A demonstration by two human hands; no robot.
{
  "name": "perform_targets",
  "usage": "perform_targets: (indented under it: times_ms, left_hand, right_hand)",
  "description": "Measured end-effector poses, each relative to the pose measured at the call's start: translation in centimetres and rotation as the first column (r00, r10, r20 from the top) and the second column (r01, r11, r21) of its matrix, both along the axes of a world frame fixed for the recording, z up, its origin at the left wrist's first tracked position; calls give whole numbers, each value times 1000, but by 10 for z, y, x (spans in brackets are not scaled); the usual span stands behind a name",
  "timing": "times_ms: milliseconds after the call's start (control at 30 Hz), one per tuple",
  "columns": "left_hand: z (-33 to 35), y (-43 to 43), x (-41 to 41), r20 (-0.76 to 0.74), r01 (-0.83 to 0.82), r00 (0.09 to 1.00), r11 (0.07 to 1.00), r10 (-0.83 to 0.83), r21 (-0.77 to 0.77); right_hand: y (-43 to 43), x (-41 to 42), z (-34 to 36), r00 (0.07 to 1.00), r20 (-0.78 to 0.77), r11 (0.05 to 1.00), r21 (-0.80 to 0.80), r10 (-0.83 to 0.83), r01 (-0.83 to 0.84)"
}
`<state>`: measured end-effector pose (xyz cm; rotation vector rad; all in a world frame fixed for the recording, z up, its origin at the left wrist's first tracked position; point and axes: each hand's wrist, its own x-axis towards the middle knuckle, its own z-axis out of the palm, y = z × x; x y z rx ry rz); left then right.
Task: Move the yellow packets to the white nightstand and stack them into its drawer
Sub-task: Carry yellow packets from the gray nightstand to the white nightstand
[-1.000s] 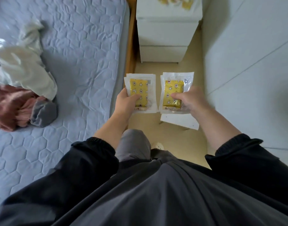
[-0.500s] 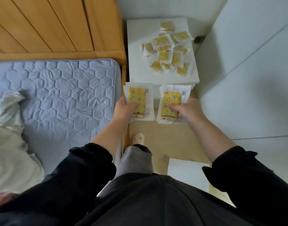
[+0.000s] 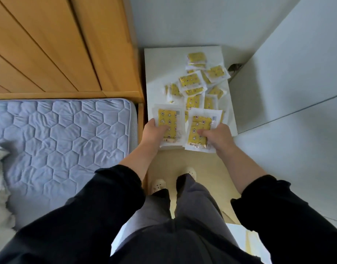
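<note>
Gripping yellow packets [image 3: 167, 119] in our curled left hand [image 3: 154, 131], and more in the right hand [image 3: 215, 136], over the front edge of the white nightstand [image 3: 156, 73], we judge slick wrappers may slip, or knock the loose pile [image 3: 198, 82] floorward.

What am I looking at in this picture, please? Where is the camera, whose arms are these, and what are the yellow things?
There is no machine here: a person wears a wide-angle camera on the head, and it looks down past the black sleeves to the feet. The left hand grips one yellow packet and the right hand grips another packet; each may be a thin stack. Both are held over the front edge of the white nightstand, where a loose pile of packets lies. No open drawer is visible. The bed with its wooden headboard stands to the left.
</note>
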<state>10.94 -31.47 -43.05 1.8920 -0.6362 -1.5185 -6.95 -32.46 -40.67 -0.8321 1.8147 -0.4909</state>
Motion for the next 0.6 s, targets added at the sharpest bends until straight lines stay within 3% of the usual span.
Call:
perform_targets:
  times_ms: [300,600]
  left_hand:
    - [-41,-95,-32,39,-123,992,986,120,109]
    - [-79,-212,-54,288,-61,957,991,25,116]
  right_hand:
    - [-109,-34,-42,995,10,994,50,97,-97]
    - [-234,-58,-93,980,-85,984,39,179,-176]
